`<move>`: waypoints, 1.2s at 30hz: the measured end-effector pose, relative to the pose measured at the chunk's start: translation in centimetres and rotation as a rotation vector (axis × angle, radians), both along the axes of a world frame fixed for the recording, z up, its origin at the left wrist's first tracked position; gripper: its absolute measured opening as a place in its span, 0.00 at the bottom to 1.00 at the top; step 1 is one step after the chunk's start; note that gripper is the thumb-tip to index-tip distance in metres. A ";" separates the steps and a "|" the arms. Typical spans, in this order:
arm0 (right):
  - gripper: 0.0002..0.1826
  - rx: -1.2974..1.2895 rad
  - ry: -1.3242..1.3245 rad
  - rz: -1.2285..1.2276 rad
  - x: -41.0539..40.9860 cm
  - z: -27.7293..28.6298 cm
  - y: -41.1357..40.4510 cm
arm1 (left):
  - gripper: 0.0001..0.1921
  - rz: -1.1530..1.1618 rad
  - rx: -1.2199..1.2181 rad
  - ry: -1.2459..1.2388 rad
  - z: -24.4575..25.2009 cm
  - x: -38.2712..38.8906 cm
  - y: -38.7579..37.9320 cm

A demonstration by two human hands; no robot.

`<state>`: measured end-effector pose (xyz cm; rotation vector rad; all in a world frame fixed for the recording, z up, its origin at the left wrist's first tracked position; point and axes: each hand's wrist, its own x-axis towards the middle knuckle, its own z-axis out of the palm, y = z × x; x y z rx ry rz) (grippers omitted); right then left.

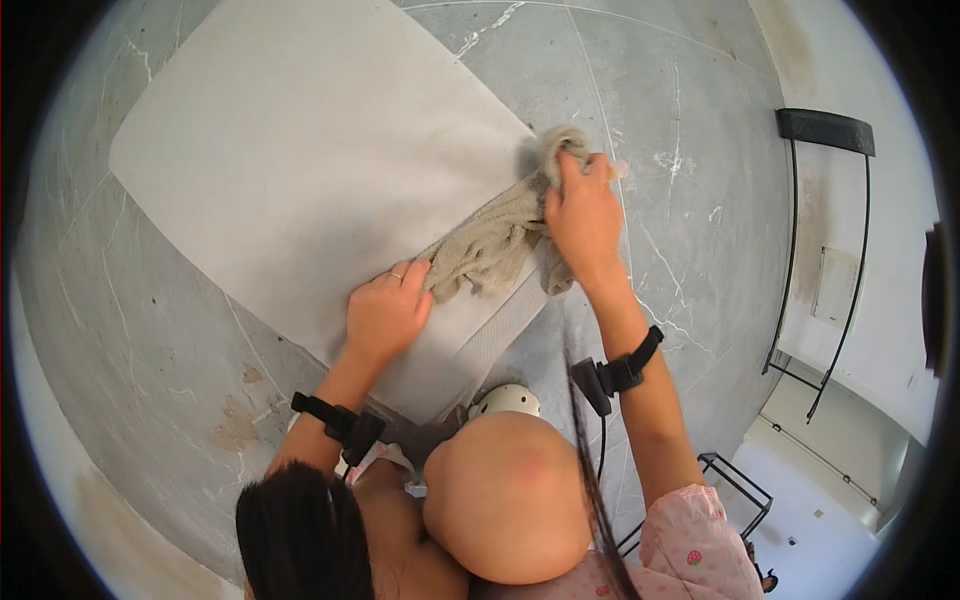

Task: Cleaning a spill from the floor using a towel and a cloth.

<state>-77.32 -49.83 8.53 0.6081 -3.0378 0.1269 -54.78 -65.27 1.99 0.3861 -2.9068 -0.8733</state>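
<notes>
A crumpled beige-grey towel (484,244) lies along the near right edge of a large white slab (285,135) with rounded corners. My right hand (589,217) grips the towel's bunched far end at the slab's right corner, with a loop of cloth standing above the fingers. At the other end, my left hand (386,307) has its fingertips and thumb on the towel's edge. A ring sits on one left finger. A textured strip (502,322) runs along the slab's near side, partly under the towel. Another fold hangs below my right wrist.
Grey marbled floor (675,225) surrounds the slab. A black metal frame (825,127) stands at the right by the wall, and a smaller black frame (739,484) at lower right. My bent knee (510,495) is close to the slab. Black straps (619,371) circle both forearms.
</notes>
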 end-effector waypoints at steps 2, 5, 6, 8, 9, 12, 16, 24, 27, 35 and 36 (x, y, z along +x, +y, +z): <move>0.24 -0.044 -0.075 0.273 2.7 2.1 -1.2 | 0.16 -0.051 0.047 0.109 0.5 0.3 -0.8; 0.25 -0.091 -0.228 0.687 7.6 1.6 -3.5 | 0.15 -0.046 0.101 0.167 -0.9 0.5 -0.4; 0.25 -0.120 -0.303 0.848 8.8 0.7 -3.8 | 0.15 -0.043 0.108 0.168 -1.1 0.5 -0.3; 0.26 -0.071 -0.317 0.849 9.8 -0.8 -3.9 | 0.14 -0.053 0.102 0.211 -1.2 1.2 -0.6; 0.26 -0.029 -0.329 0.848 10.2 -1.1 -4.0 | 0.14 -0.048 0.103 0.206 -1.2 1.3 -0.6; 0.21 0.162 -0.162 0.455 4.3 0.3 -1.3 | 0.13 -0.026 0.120 0.174 -0.9 0.7 -0.6; 0.22 0.116 -0.043 0.042 -1.9 2.0 4.4 | 0.16 -0.083 0.164 0.139 -0.1 0.7 -0.7; 0.20 -0.263 -0.045 0.073 2.2 2.9 8.5 | 0.12 0.008 0.203 0.174 -0.4 0.3 -0.4; 0.19 -0.593 -0.179 -0.115 1.8 5.3 9.7 | 0.07 0.464 0.694 0.322 1.1 0.3 -0.7; 0.34 -1.179 -0.428 -0.209 7.5 12.3 11.0 | 0.24 0.283 0.981 0.583 12.3 6.6 -10.7; 0.34 -1.190 -0.425 -0.211 7.8 12.3 10.7 | 0.25 0.332 1.044 0.592 12.9 7.6 -11.7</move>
